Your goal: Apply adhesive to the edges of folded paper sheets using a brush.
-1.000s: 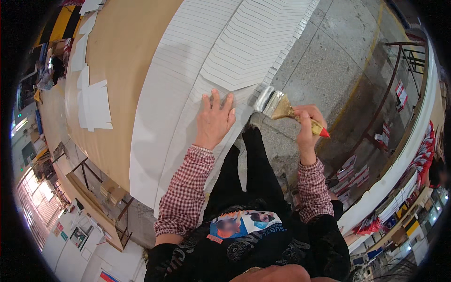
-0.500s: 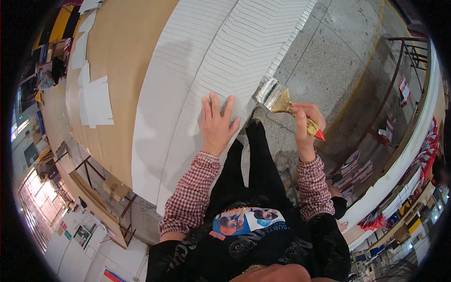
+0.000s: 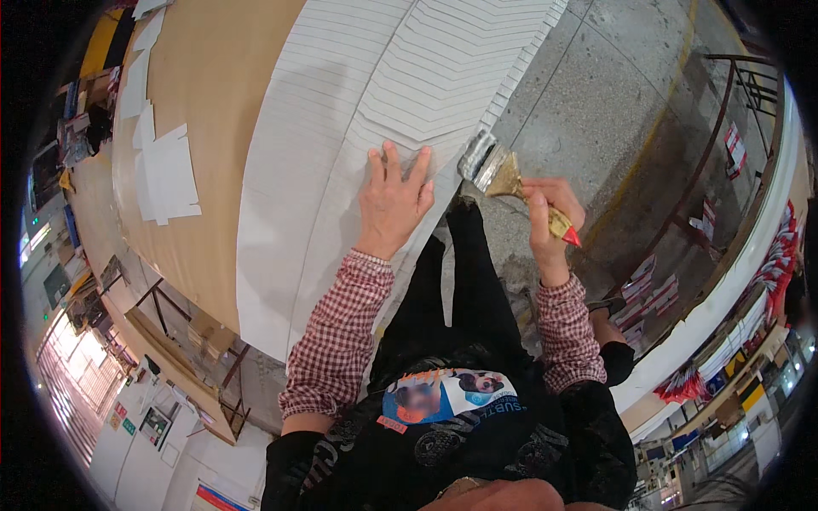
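Note:
Overlapping white paper sheets (image 3: 307, 162) lie fanned in closely stepped rows along the table's right edge. My left hand (image 3: 394, 200) rests on them palm down, fingers spread, holding nothing. In my right hand (image 3: 552, 217) is a wide flat paintbrush (image 3: 508, 177), gripped by its yellowish handle with a red tip. Its bristle end, whitish and wet-looking, is at the right edge of the stack, just right of my left fingertips. Whether the bristles press on the paper or just beside it, I cannot tell.
The tan tabletop (image 3: 204, 77) stretches off to the left, with loose white paper pieces (image 3: 168, 175) on it. Right of the table is grey concrete floor (image 3: 588, 111). A second table with a white edge (image 3: 724, 315) curves along the right, red-and-white printed pieces (image 3: 656, 294) beneath it.
The brush has shifted slightly left and up against the stack's edge, its handle levelling a little. My left hand has slid slightly away from me, still flat on the paper.

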`<action>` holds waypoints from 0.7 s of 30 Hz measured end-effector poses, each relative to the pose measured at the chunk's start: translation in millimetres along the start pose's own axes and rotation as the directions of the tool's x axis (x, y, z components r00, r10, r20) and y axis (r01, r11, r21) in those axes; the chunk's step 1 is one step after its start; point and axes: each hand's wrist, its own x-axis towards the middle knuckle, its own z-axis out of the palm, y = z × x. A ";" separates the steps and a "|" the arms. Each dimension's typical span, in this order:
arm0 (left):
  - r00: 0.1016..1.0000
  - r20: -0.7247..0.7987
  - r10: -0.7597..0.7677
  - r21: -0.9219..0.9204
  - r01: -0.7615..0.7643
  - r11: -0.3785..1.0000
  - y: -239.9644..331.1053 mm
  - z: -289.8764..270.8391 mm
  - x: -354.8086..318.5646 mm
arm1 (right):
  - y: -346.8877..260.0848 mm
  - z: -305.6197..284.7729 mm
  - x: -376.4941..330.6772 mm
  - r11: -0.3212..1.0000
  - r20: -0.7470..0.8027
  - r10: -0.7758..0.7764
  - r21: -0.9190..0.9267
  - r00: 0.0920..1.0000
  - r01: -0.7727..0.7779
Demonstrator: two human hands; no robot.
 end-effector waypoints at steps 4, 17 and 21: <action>0.995 -0.030 -0.090 0.002 0.090 0.996 8.0 4.5 -24.0 | -12.5 -3.1 -20.3 1.000 0.005 0.022 0.003 1.000 -0.023; 1.000 0.005 -0.004 -0.057 0.004 0.998 -13.9 -2.2 -50.7 | -7.1 5.6 -35.2 1.000 -0.009 -0.010 0.025 1.000 0.010; 1.000 0.002 0.019 -0.044 -0.019 0.999 -15.0 -4.0 -50.1 | -17.4 -1.9 -38.9 1.000 -0.072 0.012 0.009 0.997 -0.011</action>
